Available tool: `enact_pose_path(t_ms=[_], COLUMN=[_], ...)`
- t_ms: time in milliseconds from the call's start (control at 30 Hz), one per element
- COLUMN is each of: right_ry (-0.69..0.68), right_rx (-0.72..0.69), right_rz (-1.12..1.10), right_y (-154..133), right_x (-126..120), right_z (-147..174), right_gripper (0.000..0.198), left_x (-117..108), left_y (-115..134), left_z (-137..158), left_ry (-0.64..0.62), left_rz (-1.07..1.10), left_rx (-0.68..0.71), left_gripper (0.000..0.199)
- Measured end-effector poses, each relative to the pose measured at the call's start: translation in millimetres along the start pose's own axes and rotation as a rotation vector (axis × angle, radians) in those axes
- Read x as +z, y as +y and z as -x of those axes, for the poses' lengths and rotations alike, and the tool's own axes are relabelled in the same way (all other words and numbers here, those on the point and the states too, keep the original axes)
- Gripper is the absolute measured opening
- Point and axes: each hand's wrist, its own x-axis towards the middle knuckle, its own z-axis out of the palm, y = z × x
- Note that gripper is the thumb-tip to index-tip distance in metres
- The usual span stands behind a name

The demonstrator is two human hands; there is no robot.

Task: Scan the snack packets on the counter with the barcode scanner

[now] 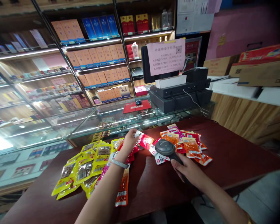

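Note:
My left hand (130, 139), with a pale bracelet at the wrist, pinches the corner of a red and white snack packet (145, 140) above the dark red table. In my right hand (189, 169) is a black handheld barcode scanner (165, 147), its head close to that packet. Under and behind the scanner lies a pile of orange, red and pink snack packets (191, 147). Yellow snack packets (85, 169) are heaped to the left of my left forearm. Partly hidden by that forearm are more red packets and a long orange packet (122, 189).
Behind the table (233, 149) runs a glass display counter (84, 124) with a red mouse pad (137, 106). A black cash register (182, 95) with cables stands there, a pink paper sign (166, 56) above it. Shelves of boxes line the back; cardboard boxes (263, 73) sit at right.

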Motion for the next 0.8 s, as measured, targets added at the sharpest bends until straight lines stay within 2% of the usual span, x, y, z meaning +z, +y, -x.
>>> enact_pose_path(t_ms=[167,233,300,400,433,500,600,700,800], right_ry=[0.006,0.012,0.014,0.013,0.013,0.015,0.017,0.024,0.024], right_rx=[-0.004,0.002,0.006,-0.009,-0.011,-0.007,0.005,0.009,0.012], right_rz=[-0.027,-0.022,-0.008,0.027,0.036,0.043,0.037,0.026,0.018], right_y=[0.2,0.3,1.8,7.4,9.6,13.3,16.4,17.2,17.3], right_x=[-0.4,-0.5,-0.6,-1.0,-1.2,-1.4,-1.4,-1.4,-1.9], right_z=[1.2,1.2,0.8,0.0,-0.2,-0.6,-1.0,-1.5,-2.1], right_gripper=[0.048,0.049,0.049,0.047,0.046,0.047,0.049,0.050,0.051], left_x=[28.2,40.0,43.3,32.4,27.0,17.7,12.1,15.4,21.2], left_y=[6.8,9.5,7.8,-4.5,-9.6,-17.9,-21.9,-20.5,-21.6], left_z=[-1.6,-5.5,-11.2,-20.2,-22.9,-28.3,-35.3,-38.3,-37.2], left_ry=[-0.134,-0.172,-0.139,-0.055,-0.054,-0.098,-0.200,-0.218,-0.140], left_rz=[0.209,0.209,-0.048,-0.714,-0.889,-1.089,-1.159,-1.147,-1.020], left_rx=[-0.159,-0.179,-0.120,-0.043,-0.047,-0.101,-0.172,-0.141,-0.068], left_gripper=[0.049,0.052,0.052,0.055,0.058,0.063,0.076,0.083,0.058])
